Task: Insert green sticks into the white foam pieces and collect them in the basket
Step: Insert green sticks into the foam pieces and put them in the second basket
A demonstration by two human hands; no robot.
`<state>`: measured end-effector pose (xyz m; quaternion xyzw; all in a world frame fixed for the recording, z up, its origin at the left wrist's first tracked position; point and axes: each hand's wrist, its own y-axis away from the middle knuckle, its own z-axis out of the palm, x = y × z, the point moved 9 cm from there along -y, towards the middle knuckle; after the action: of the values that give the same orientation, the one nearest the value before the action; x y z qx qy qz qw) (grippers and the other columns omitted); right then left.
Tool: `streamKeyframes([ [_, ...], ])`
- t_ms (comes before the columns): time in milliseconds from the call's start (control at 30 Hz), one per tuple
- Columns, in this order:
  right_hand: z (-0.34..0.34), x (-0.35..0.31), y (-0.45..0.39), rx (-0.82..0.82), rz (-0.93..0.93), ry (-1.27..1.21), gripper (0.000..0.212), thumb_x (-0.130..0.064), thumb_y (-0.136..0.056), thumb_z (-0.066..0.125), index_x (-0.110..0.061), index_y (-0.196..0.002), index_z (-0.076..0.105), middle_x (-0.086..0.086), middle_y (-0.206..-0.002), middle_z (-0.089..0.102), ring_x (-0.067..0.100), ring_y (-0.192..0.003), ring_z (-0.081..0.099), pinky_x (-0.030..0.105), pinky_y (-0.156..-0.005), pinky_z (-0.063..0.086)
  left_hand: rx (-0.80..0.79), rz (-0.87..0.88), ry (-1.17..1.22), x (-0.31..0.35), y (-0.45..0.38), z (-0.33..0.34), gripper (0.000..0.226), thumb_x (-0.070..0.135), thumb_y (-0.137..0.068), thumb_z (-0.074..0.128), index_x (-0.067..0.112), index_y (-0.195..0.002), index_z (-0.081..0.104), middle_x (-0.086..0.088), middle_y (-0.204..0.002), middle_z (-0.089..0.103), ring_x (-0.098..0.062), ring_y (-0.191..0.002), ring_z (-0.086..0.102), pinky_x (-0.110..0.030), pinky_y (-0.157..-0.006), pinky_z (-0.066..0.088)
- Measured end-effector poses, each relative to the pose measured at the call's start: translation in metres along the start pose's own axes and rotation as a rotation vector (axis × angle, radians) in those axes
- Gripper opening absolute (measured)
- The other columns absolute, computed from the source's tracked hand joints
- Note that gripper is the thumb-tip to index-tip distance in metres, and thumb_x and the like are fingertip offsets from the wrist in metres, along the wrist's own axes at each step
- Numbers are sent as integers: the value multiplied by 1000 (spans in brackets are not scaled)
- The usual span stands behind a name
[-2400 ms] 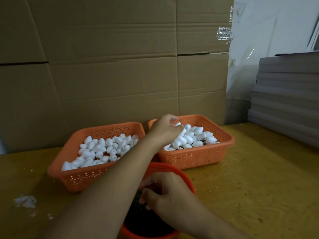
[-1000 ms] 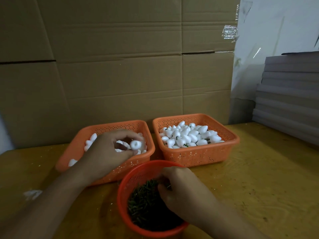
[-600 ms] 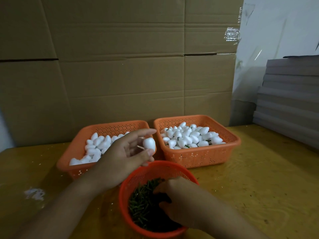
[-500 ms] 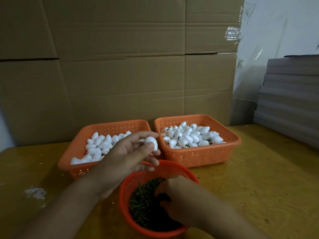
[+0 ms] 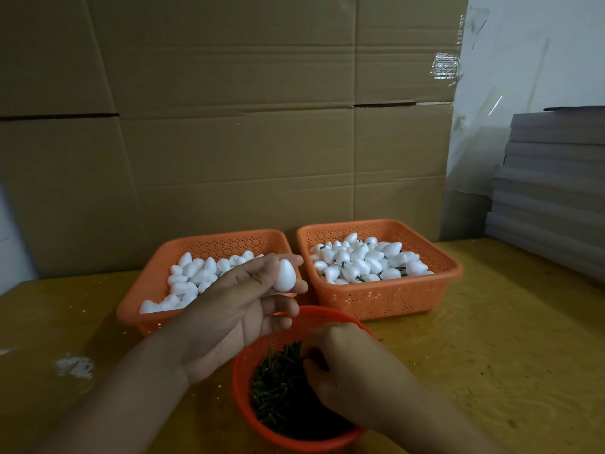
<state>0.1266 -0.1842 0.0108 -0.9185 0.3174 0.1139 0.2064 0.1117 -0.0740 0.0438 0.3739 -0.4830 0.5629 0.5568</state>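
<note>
The left hand [image 5: 235,309] was raised, palm toward the camera, above the near rim of the left orange basket [image 5: 157,257], pinching one white egg-shaped foam piece [image 5: 284,275] between thumb and fingertips. The right hand [image 5: 353,375] reached down into the round red basket [image 5: 242,362], its fingers curled among the green sticks [image 5: 275,388]; whether they had closed on a stick I could not tell. The left basket held plain foam pieces [image 5: 196,276], while the right orange basket [image 5: 386,296] held foam pieces [image 5: 360,260] with bits of green stick showing between them. All three baskets stood on a yellowish wooden table [image 5: 491,339], backed by a wall of cardboard [image 5: 229,126]
</note>
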Motion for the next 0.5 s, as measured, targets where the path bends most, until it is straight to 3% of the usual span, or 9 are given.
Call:
streamKeyframes([
  [200,-7,-6,1,50,-26,-71,9,-21,-89,53,-23,-83,58,-12,-75,57,11,-69,54,28,-61,43,85,-148,211,-13,-4,-5,39,41,-86,59,8,-105,69,-14,-87,74,-13,-58,66,-26,-50,56],
  [367,-8,-7,1,59,-33,-99,26,-17,-88,48,-27,-106,64,-10,-95,67,12,-85,61,32,-74,50,126,-189,278,-16,-7,-11,37,40,-81,59,9,-100,63,-10,-81,75,-10,-52,66,-22,-45,55],
  [500,-7,-4,1,56,-4,-153,26,-16,-91,51,-28,-108,67,-13,-99,69,6,-88,62,24,-75,50,123,-176,241,-17,-9,-17,44,45,-81,59,10,-107,61,-9,-82,76,-12,-54,68,-23,-45,55],
])
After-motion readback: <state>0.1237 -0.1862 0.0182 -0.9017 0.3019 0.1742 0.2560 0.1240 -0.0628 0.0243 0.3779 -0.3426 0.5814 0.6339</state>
